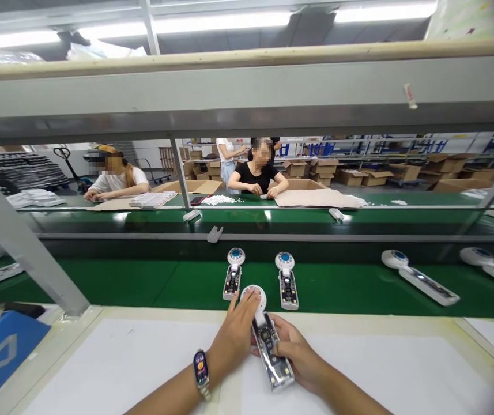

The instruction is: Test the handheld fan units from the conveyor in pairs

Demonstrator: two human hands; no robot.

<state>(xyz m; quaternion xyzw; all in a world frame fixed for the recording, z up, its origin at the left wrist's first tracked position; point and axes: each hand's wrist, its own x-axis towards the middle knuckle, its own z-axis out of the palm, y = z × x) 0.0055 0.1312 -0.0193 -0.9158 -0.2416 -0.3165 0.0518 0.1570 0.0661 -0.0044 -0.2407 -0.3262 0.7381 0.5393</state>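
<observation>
Left hand (236,331): fingers nearly straight, laid over the round head (259,297); cannot tell whether they grip.
Handheld device (269,358): slanting above the white worktop (151,357), circuit board exposed; apparently being steadied for handling.
Right hand (302,358): curled around the body, thumb on the board; turning it would call for this firm hold.
Similar device (423,283): on the green conveyor (342,288).

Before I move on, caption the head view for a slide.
Right hand grips a device over a white worktop; left hand lies on its round head.
</observation>
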